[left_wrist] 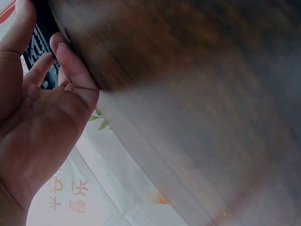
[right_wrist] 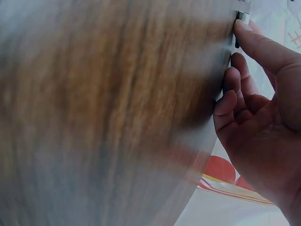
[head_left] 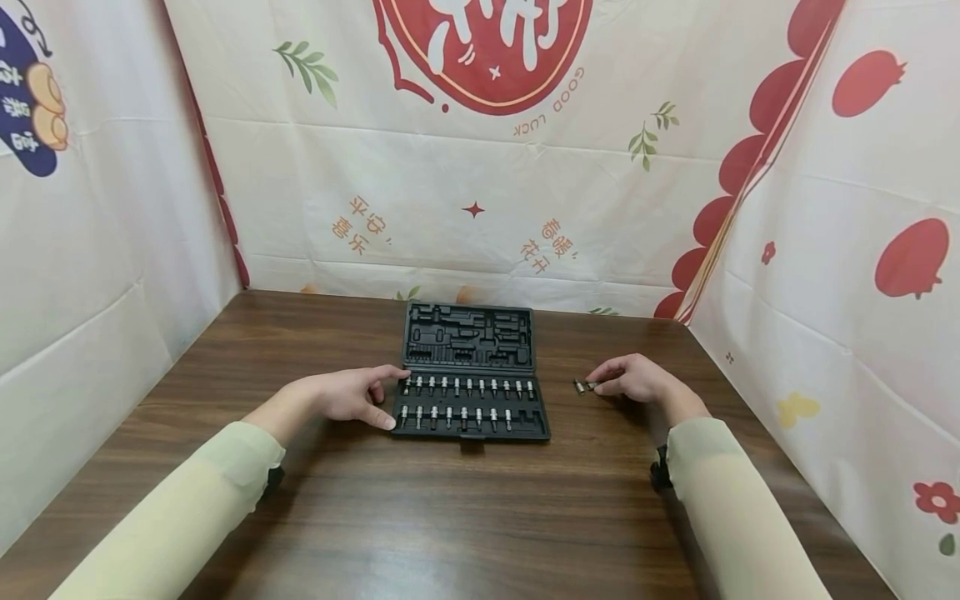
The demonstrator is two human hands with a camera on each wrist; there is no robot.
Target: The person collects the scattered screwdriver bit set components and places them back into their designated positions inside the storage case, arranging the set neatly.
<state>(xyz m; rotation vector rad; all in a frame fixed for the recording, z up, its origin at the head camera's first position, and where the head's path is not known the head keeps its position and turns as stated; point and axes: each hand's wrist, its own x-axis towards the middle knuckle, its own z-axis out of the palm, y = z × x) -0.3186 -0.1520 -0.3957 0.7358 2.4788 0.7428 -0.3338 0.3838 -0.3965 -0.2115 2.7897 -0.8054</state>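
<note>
A black socket case [head_left: 471, 437] lies opened flat on the table, its lid folded back. Two rows of silver bit sockets [head_left: 463, 414] fill its base, with vacant slots at the front row's right end. My left hand [head_left: 347, 393] rests at the case's left side, index finger by the hinge and thumb on the front corner; its other fingers bend loosely in the left wrist view. To the right of the case, my right hand [head_left: 630, 379] pinches a small bit socket [right_wrist: 242, 18] between thumb and fingers. Another bit socket [head_left: 579, 387] lies just left of those fingertips.
The dark wooden table [head_left: 465, 525] runs back to a printed cloth [head_left: 450, 158], and more cloth hangs along both sides. A moulded lid [head_left: 471, 333] with shaped recesses lies behind the case base.
</note>
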